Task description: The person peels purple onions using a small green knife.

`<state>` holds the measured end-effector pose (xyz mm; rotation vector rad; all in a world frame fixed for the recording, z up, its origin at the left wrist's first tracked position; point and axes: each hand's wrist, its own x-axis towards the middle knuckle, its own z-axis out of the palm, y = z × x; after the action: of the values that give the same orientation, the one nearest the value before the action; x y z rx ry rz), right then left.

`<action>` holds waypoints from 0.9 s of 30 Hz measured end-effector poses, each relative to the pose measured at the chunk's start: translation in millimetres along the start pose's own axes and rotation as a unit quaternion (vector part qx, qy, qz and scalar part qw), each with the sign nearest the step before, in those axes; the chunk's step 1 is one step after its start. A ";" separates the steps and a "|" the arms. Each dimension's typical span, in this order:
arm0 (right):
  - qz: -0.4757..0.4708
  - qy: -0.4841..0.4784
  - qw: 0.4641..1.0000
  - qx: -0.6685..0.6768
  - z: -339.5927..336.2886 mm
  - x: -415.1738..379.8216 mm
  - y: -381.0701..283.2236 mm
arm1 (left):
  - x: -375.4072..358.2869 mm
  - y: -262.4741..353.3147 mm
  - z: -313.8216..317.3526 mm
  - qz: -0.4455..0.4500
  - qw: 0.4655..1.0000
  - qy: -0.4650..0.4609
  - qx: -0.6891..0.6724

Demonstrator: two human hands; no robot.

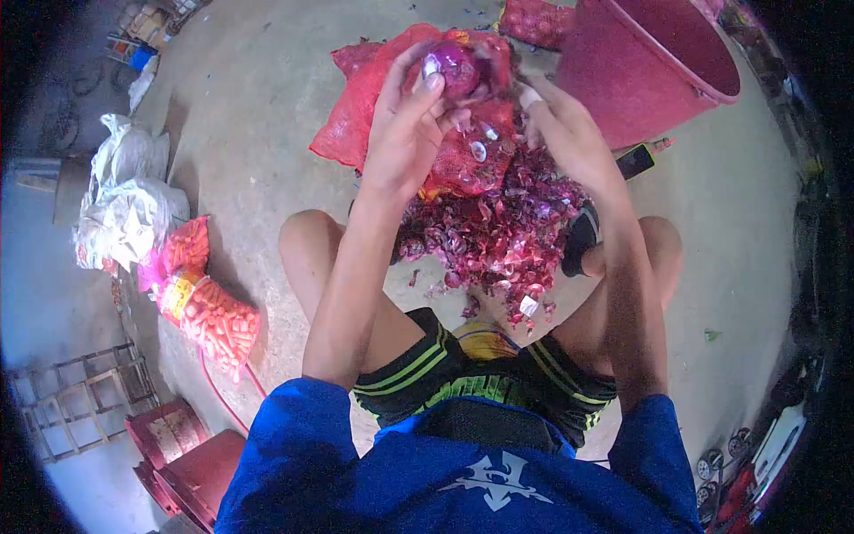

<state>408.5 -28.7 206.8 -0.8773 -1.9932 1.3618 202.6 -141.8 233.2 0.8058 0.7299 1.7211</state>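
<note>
A red onion, glossy purple with a pale patch, sits in the fingers of my left hand, thumb along its near side. Just to the right of it is my right hand, its fingers bent towards the onion and smeared by motion; I cannot tell what they hold. Something white wraps one of its fingers. Under both hands lies a red mesh sack. A heap of purple onion skins covers the floor between my legs.
A large dark-pink tub stands at the upper right, beside another mesh sack of onions. A phone lies near the tub. At left are white sacks and a bag of orange, carrot-like pieces.
</note>
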 end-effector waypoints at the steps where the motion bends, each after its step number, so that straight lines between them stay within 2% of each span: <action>1: 0.014 0.009 1.000 0.014 -1.3 -3.7 -6.3 | 0.5 -1.9 -2.8 0.002 1.000 0.003 -0.001; 5: -0.017 0.043 0.995 0.088 5.0 -12.3 -44.1 | 0.6 -6.4 -3.9 0.030 0.999 0.040 0.009; 7: -0.028 -0.045 0.981 0.186 8.8 -17.7 -48.6 | 0.7 -8.2 -1.2 0.038 0.998 0.051 0.016; 8: -0.029 -0.044 0.981 0.185 15.4 -18.0 -48.7 | 1.6 -9.2 -0.2 0.049 0.997 0.054 0.034; 10: -0.121 0.011 0.974 0.189 31.1 -18.3 -46.5 | 2.5 -10.9 1.4 0.058 0.995 0.057 0.052; 13: -0.139 0.009 0.968 0.208 30.6 -19.0 -53.0 | 1.6 -9.8 3.6 0.068 0.993 0.071 0.059; 16: -0.119 0.036 0.970 0.211 21.3 -13.4 -49.7 | -0.6 -2.9 3.6 0.064 0.992 0.095 0.045; 20: -0.095 0.074 0.967 0.223 23.0 -8.6 -44.8 | 0.9 -3.5 0.4 0.054 0.997 0.043 0.043; 22: -0.134 0.121 0.967 0.182 25.4 -9.5 -53.6 | 0.6 -6.1 1.9 0.050 0.997 0.023 0.049; 25: -0.136 0.182 0.968 0.105 25.3 -6.4 -41.8 | -4.2 -11.0 8.4 0.029 0.996 0.008 0.084; 27: -0.139 0.199 0.963 0.116 23.3 -6.2 -41.3 | -6.0 -13.2 12.5 0.017 0.996 0.002 0.083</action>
<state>386.6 -57.9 237.7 -0.6697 -1.5460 1.1254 221.2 -143.0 229.1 0.9327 0.8746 1.7096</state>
